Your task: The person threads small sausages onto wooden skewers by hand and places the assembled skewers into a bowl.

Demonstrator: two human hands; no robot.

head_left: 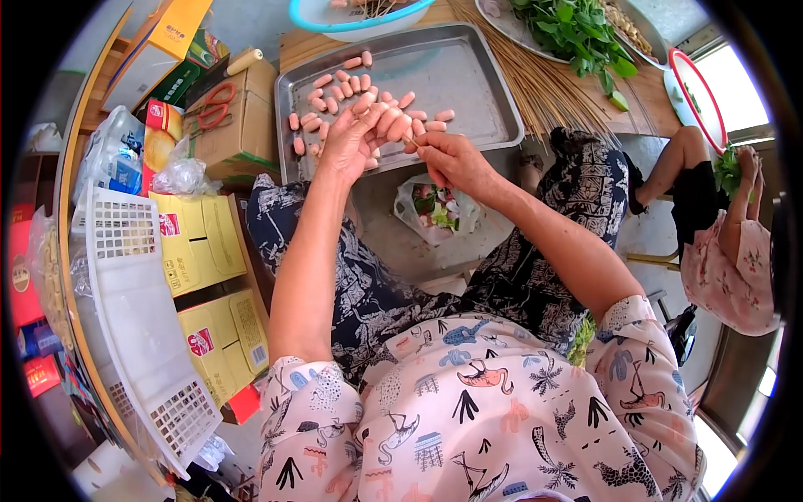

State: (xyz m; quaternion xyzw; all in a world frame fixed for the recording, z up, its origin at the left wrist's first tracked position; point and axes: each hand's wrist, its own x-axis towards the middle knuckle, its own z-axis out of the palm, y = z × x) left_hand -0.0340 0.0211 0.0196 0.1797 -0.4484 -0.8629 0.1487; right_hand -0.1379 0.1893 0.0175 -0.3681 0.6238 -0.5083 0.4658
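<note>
Above the near edge of a metal tray (481, 79), my left hand (350, 144) is closed around small pink sausages (395, 125) lined up side by side. My right hand (456, 161) pinches a thin wooden skewer (412, 142) just right of them. The skewer's tip appears to run into the sausages, though fingers hide part of it. Many loose sausages (341, 90) lie scattered over the left and middle of the tray. A bundle of bare skewers (539, 79) rests on the table along the tray's right side.
A blue-rimmed basin (360, 27) stands behind the tray, and leafy greens (577, 33) fill a plate at the back right. Below hangs a bag of scraps (435, 209). Boxes (201, 238) and a white basket (138, 309) line my left. Another person (728, 259) holds greens at right.
</note>
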